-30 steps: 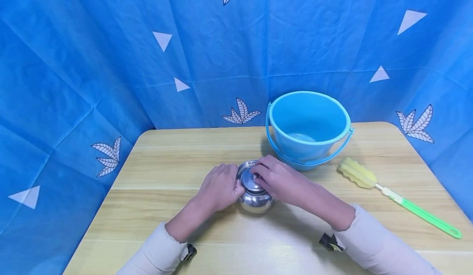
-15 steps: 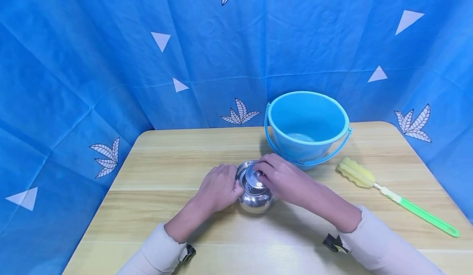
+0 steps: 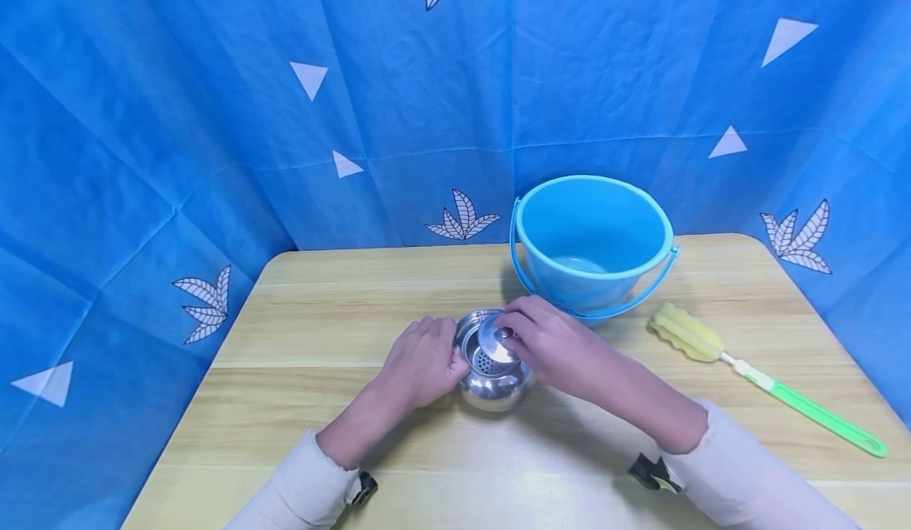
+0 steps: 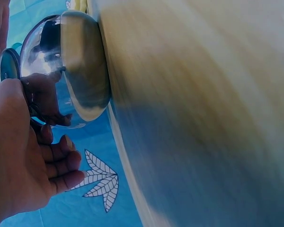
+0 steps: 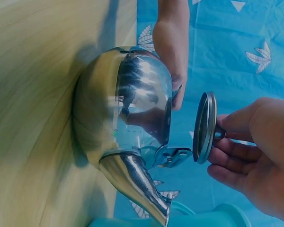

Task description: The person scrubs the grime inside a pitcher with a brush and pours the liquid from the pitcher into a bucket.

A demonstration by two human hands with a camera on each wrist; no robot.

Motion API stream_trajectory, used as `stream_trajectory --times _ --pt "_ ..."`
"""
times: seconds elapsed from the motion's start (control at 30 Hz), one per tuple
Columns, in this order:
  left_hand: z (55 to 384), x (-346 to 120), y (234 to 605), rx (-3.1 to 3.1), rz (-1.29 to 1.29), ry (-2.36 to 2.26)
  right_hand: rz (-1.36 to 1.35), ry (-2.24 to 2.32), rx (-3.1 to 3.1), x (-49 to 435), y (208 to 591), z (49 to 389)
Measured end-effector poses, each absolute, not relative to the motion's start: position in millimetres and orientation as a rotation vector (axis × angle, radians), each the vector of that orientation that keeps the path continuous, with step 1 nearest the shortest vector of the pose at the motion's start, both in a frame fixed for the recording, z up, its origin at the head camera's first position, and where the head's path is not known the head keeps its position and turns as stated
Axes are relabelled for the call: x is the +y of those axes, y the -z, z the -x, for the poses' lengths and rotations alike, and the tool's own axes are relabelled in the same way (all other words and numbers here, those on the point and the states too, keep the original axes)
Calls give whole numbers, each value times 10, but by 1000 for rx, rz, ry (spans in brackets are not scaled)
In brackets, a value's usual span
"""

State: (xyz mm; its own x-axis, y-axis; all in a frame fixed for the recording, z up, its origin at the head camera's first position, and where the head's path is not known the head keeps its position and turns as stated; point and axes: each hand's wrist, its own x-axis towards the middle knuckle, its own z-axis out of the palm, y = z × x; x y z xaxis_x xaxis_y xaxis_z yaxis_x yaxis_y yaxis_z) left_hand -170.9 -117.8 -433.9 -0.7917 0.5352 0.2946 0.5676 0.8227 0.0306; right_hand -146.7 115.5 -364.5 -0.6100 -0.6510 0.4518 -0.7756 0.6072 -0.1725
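Note:
A shiny steel teapot (image 3: 491,394) stands upright on the wooden table. Its perforated strainer (image 3: 487,365) shows inside the mouth. My left hand (image 3: 423,362) grips the pot at its left side near the rim; in the left wrist view its curled fingers (image 4: 61,165) partly hide the part held. Between the fingertips of my right hand (image 3: 551,344) is the knob of the round steel lid (image 5: 205,127). That lid hangs tilted above the opening, apart from the pot in the right wrist view. The spout (image 5: 137,182) is plain in that same view.
Behind the pot, to the right, stands a light blue bucket (image 3: 601,277) with its handle hanging down. A yellow sponge brush (image 3: 686,332) with a green handle lies on the right of the table (image 3: 313,316). A blue patterned curtain (image 3: 427,95) surrounds the tabletop.
The lid was seated on the pot a second ago; my right hand has lifted it and moved it slightly right, uncovering the strainer. My left hand has kept its hold.

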Motion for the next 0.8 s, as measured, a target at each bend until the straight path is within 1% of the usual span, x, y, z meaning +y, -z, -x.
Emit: stream_trajectory --times 0.8 --pt "1702 -1172 4337 -2742 830 171 -1079 -497 -2498 1377 3601 1423"
